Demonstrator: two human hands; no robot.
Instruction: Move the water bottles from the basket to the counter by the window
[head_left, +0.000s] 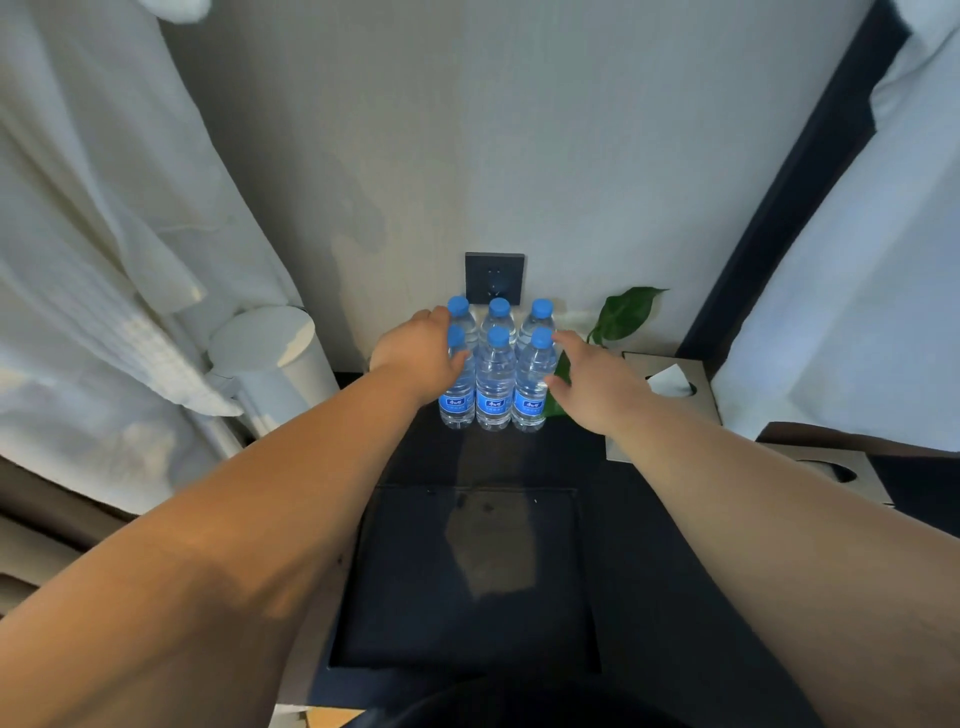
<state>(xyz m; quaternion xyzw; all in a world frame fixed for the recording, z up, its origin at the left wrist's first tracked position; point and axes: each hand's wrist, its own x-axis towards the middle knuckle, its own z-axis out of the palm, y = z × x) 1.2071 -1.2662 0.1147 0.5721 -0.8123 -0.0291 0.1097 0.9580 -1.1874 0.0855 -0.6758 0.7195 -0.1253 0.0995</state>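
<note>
Bottles: six clear plastic water bottles with blue caps and blue labels (493, 379) stood upright in two rows of three at the back edge of the dark bench (623, 545), against the wall and under a dark square wall socket (494, 278).
Key relation: the block sat between the two hands, long axes vertical, both hands about equally near and straight ahead of the person.
Left hand (415, 358): lay against the left flank of the block, thumb across the front-left bottle, fingers reaching toward the rear-left one; wide rather than wrapped, though the fingertips were partly hidden.
Right hand (597, 384): spread wide at the right flank, thumb and forefinger at or just touching the front-right bottle, gripping nothing.
Judgement: the bottles seemed already delivered; the hands appeared to be squaring the group.
Basket: not in view.
Containers: a grey cardboard tissue box (696, 374) near the right edge held white tissue.
Surroundings: a green leafy plant (626, 312) just right of the bottles; a white cylinder (275, 353) off the left edge.
</note>
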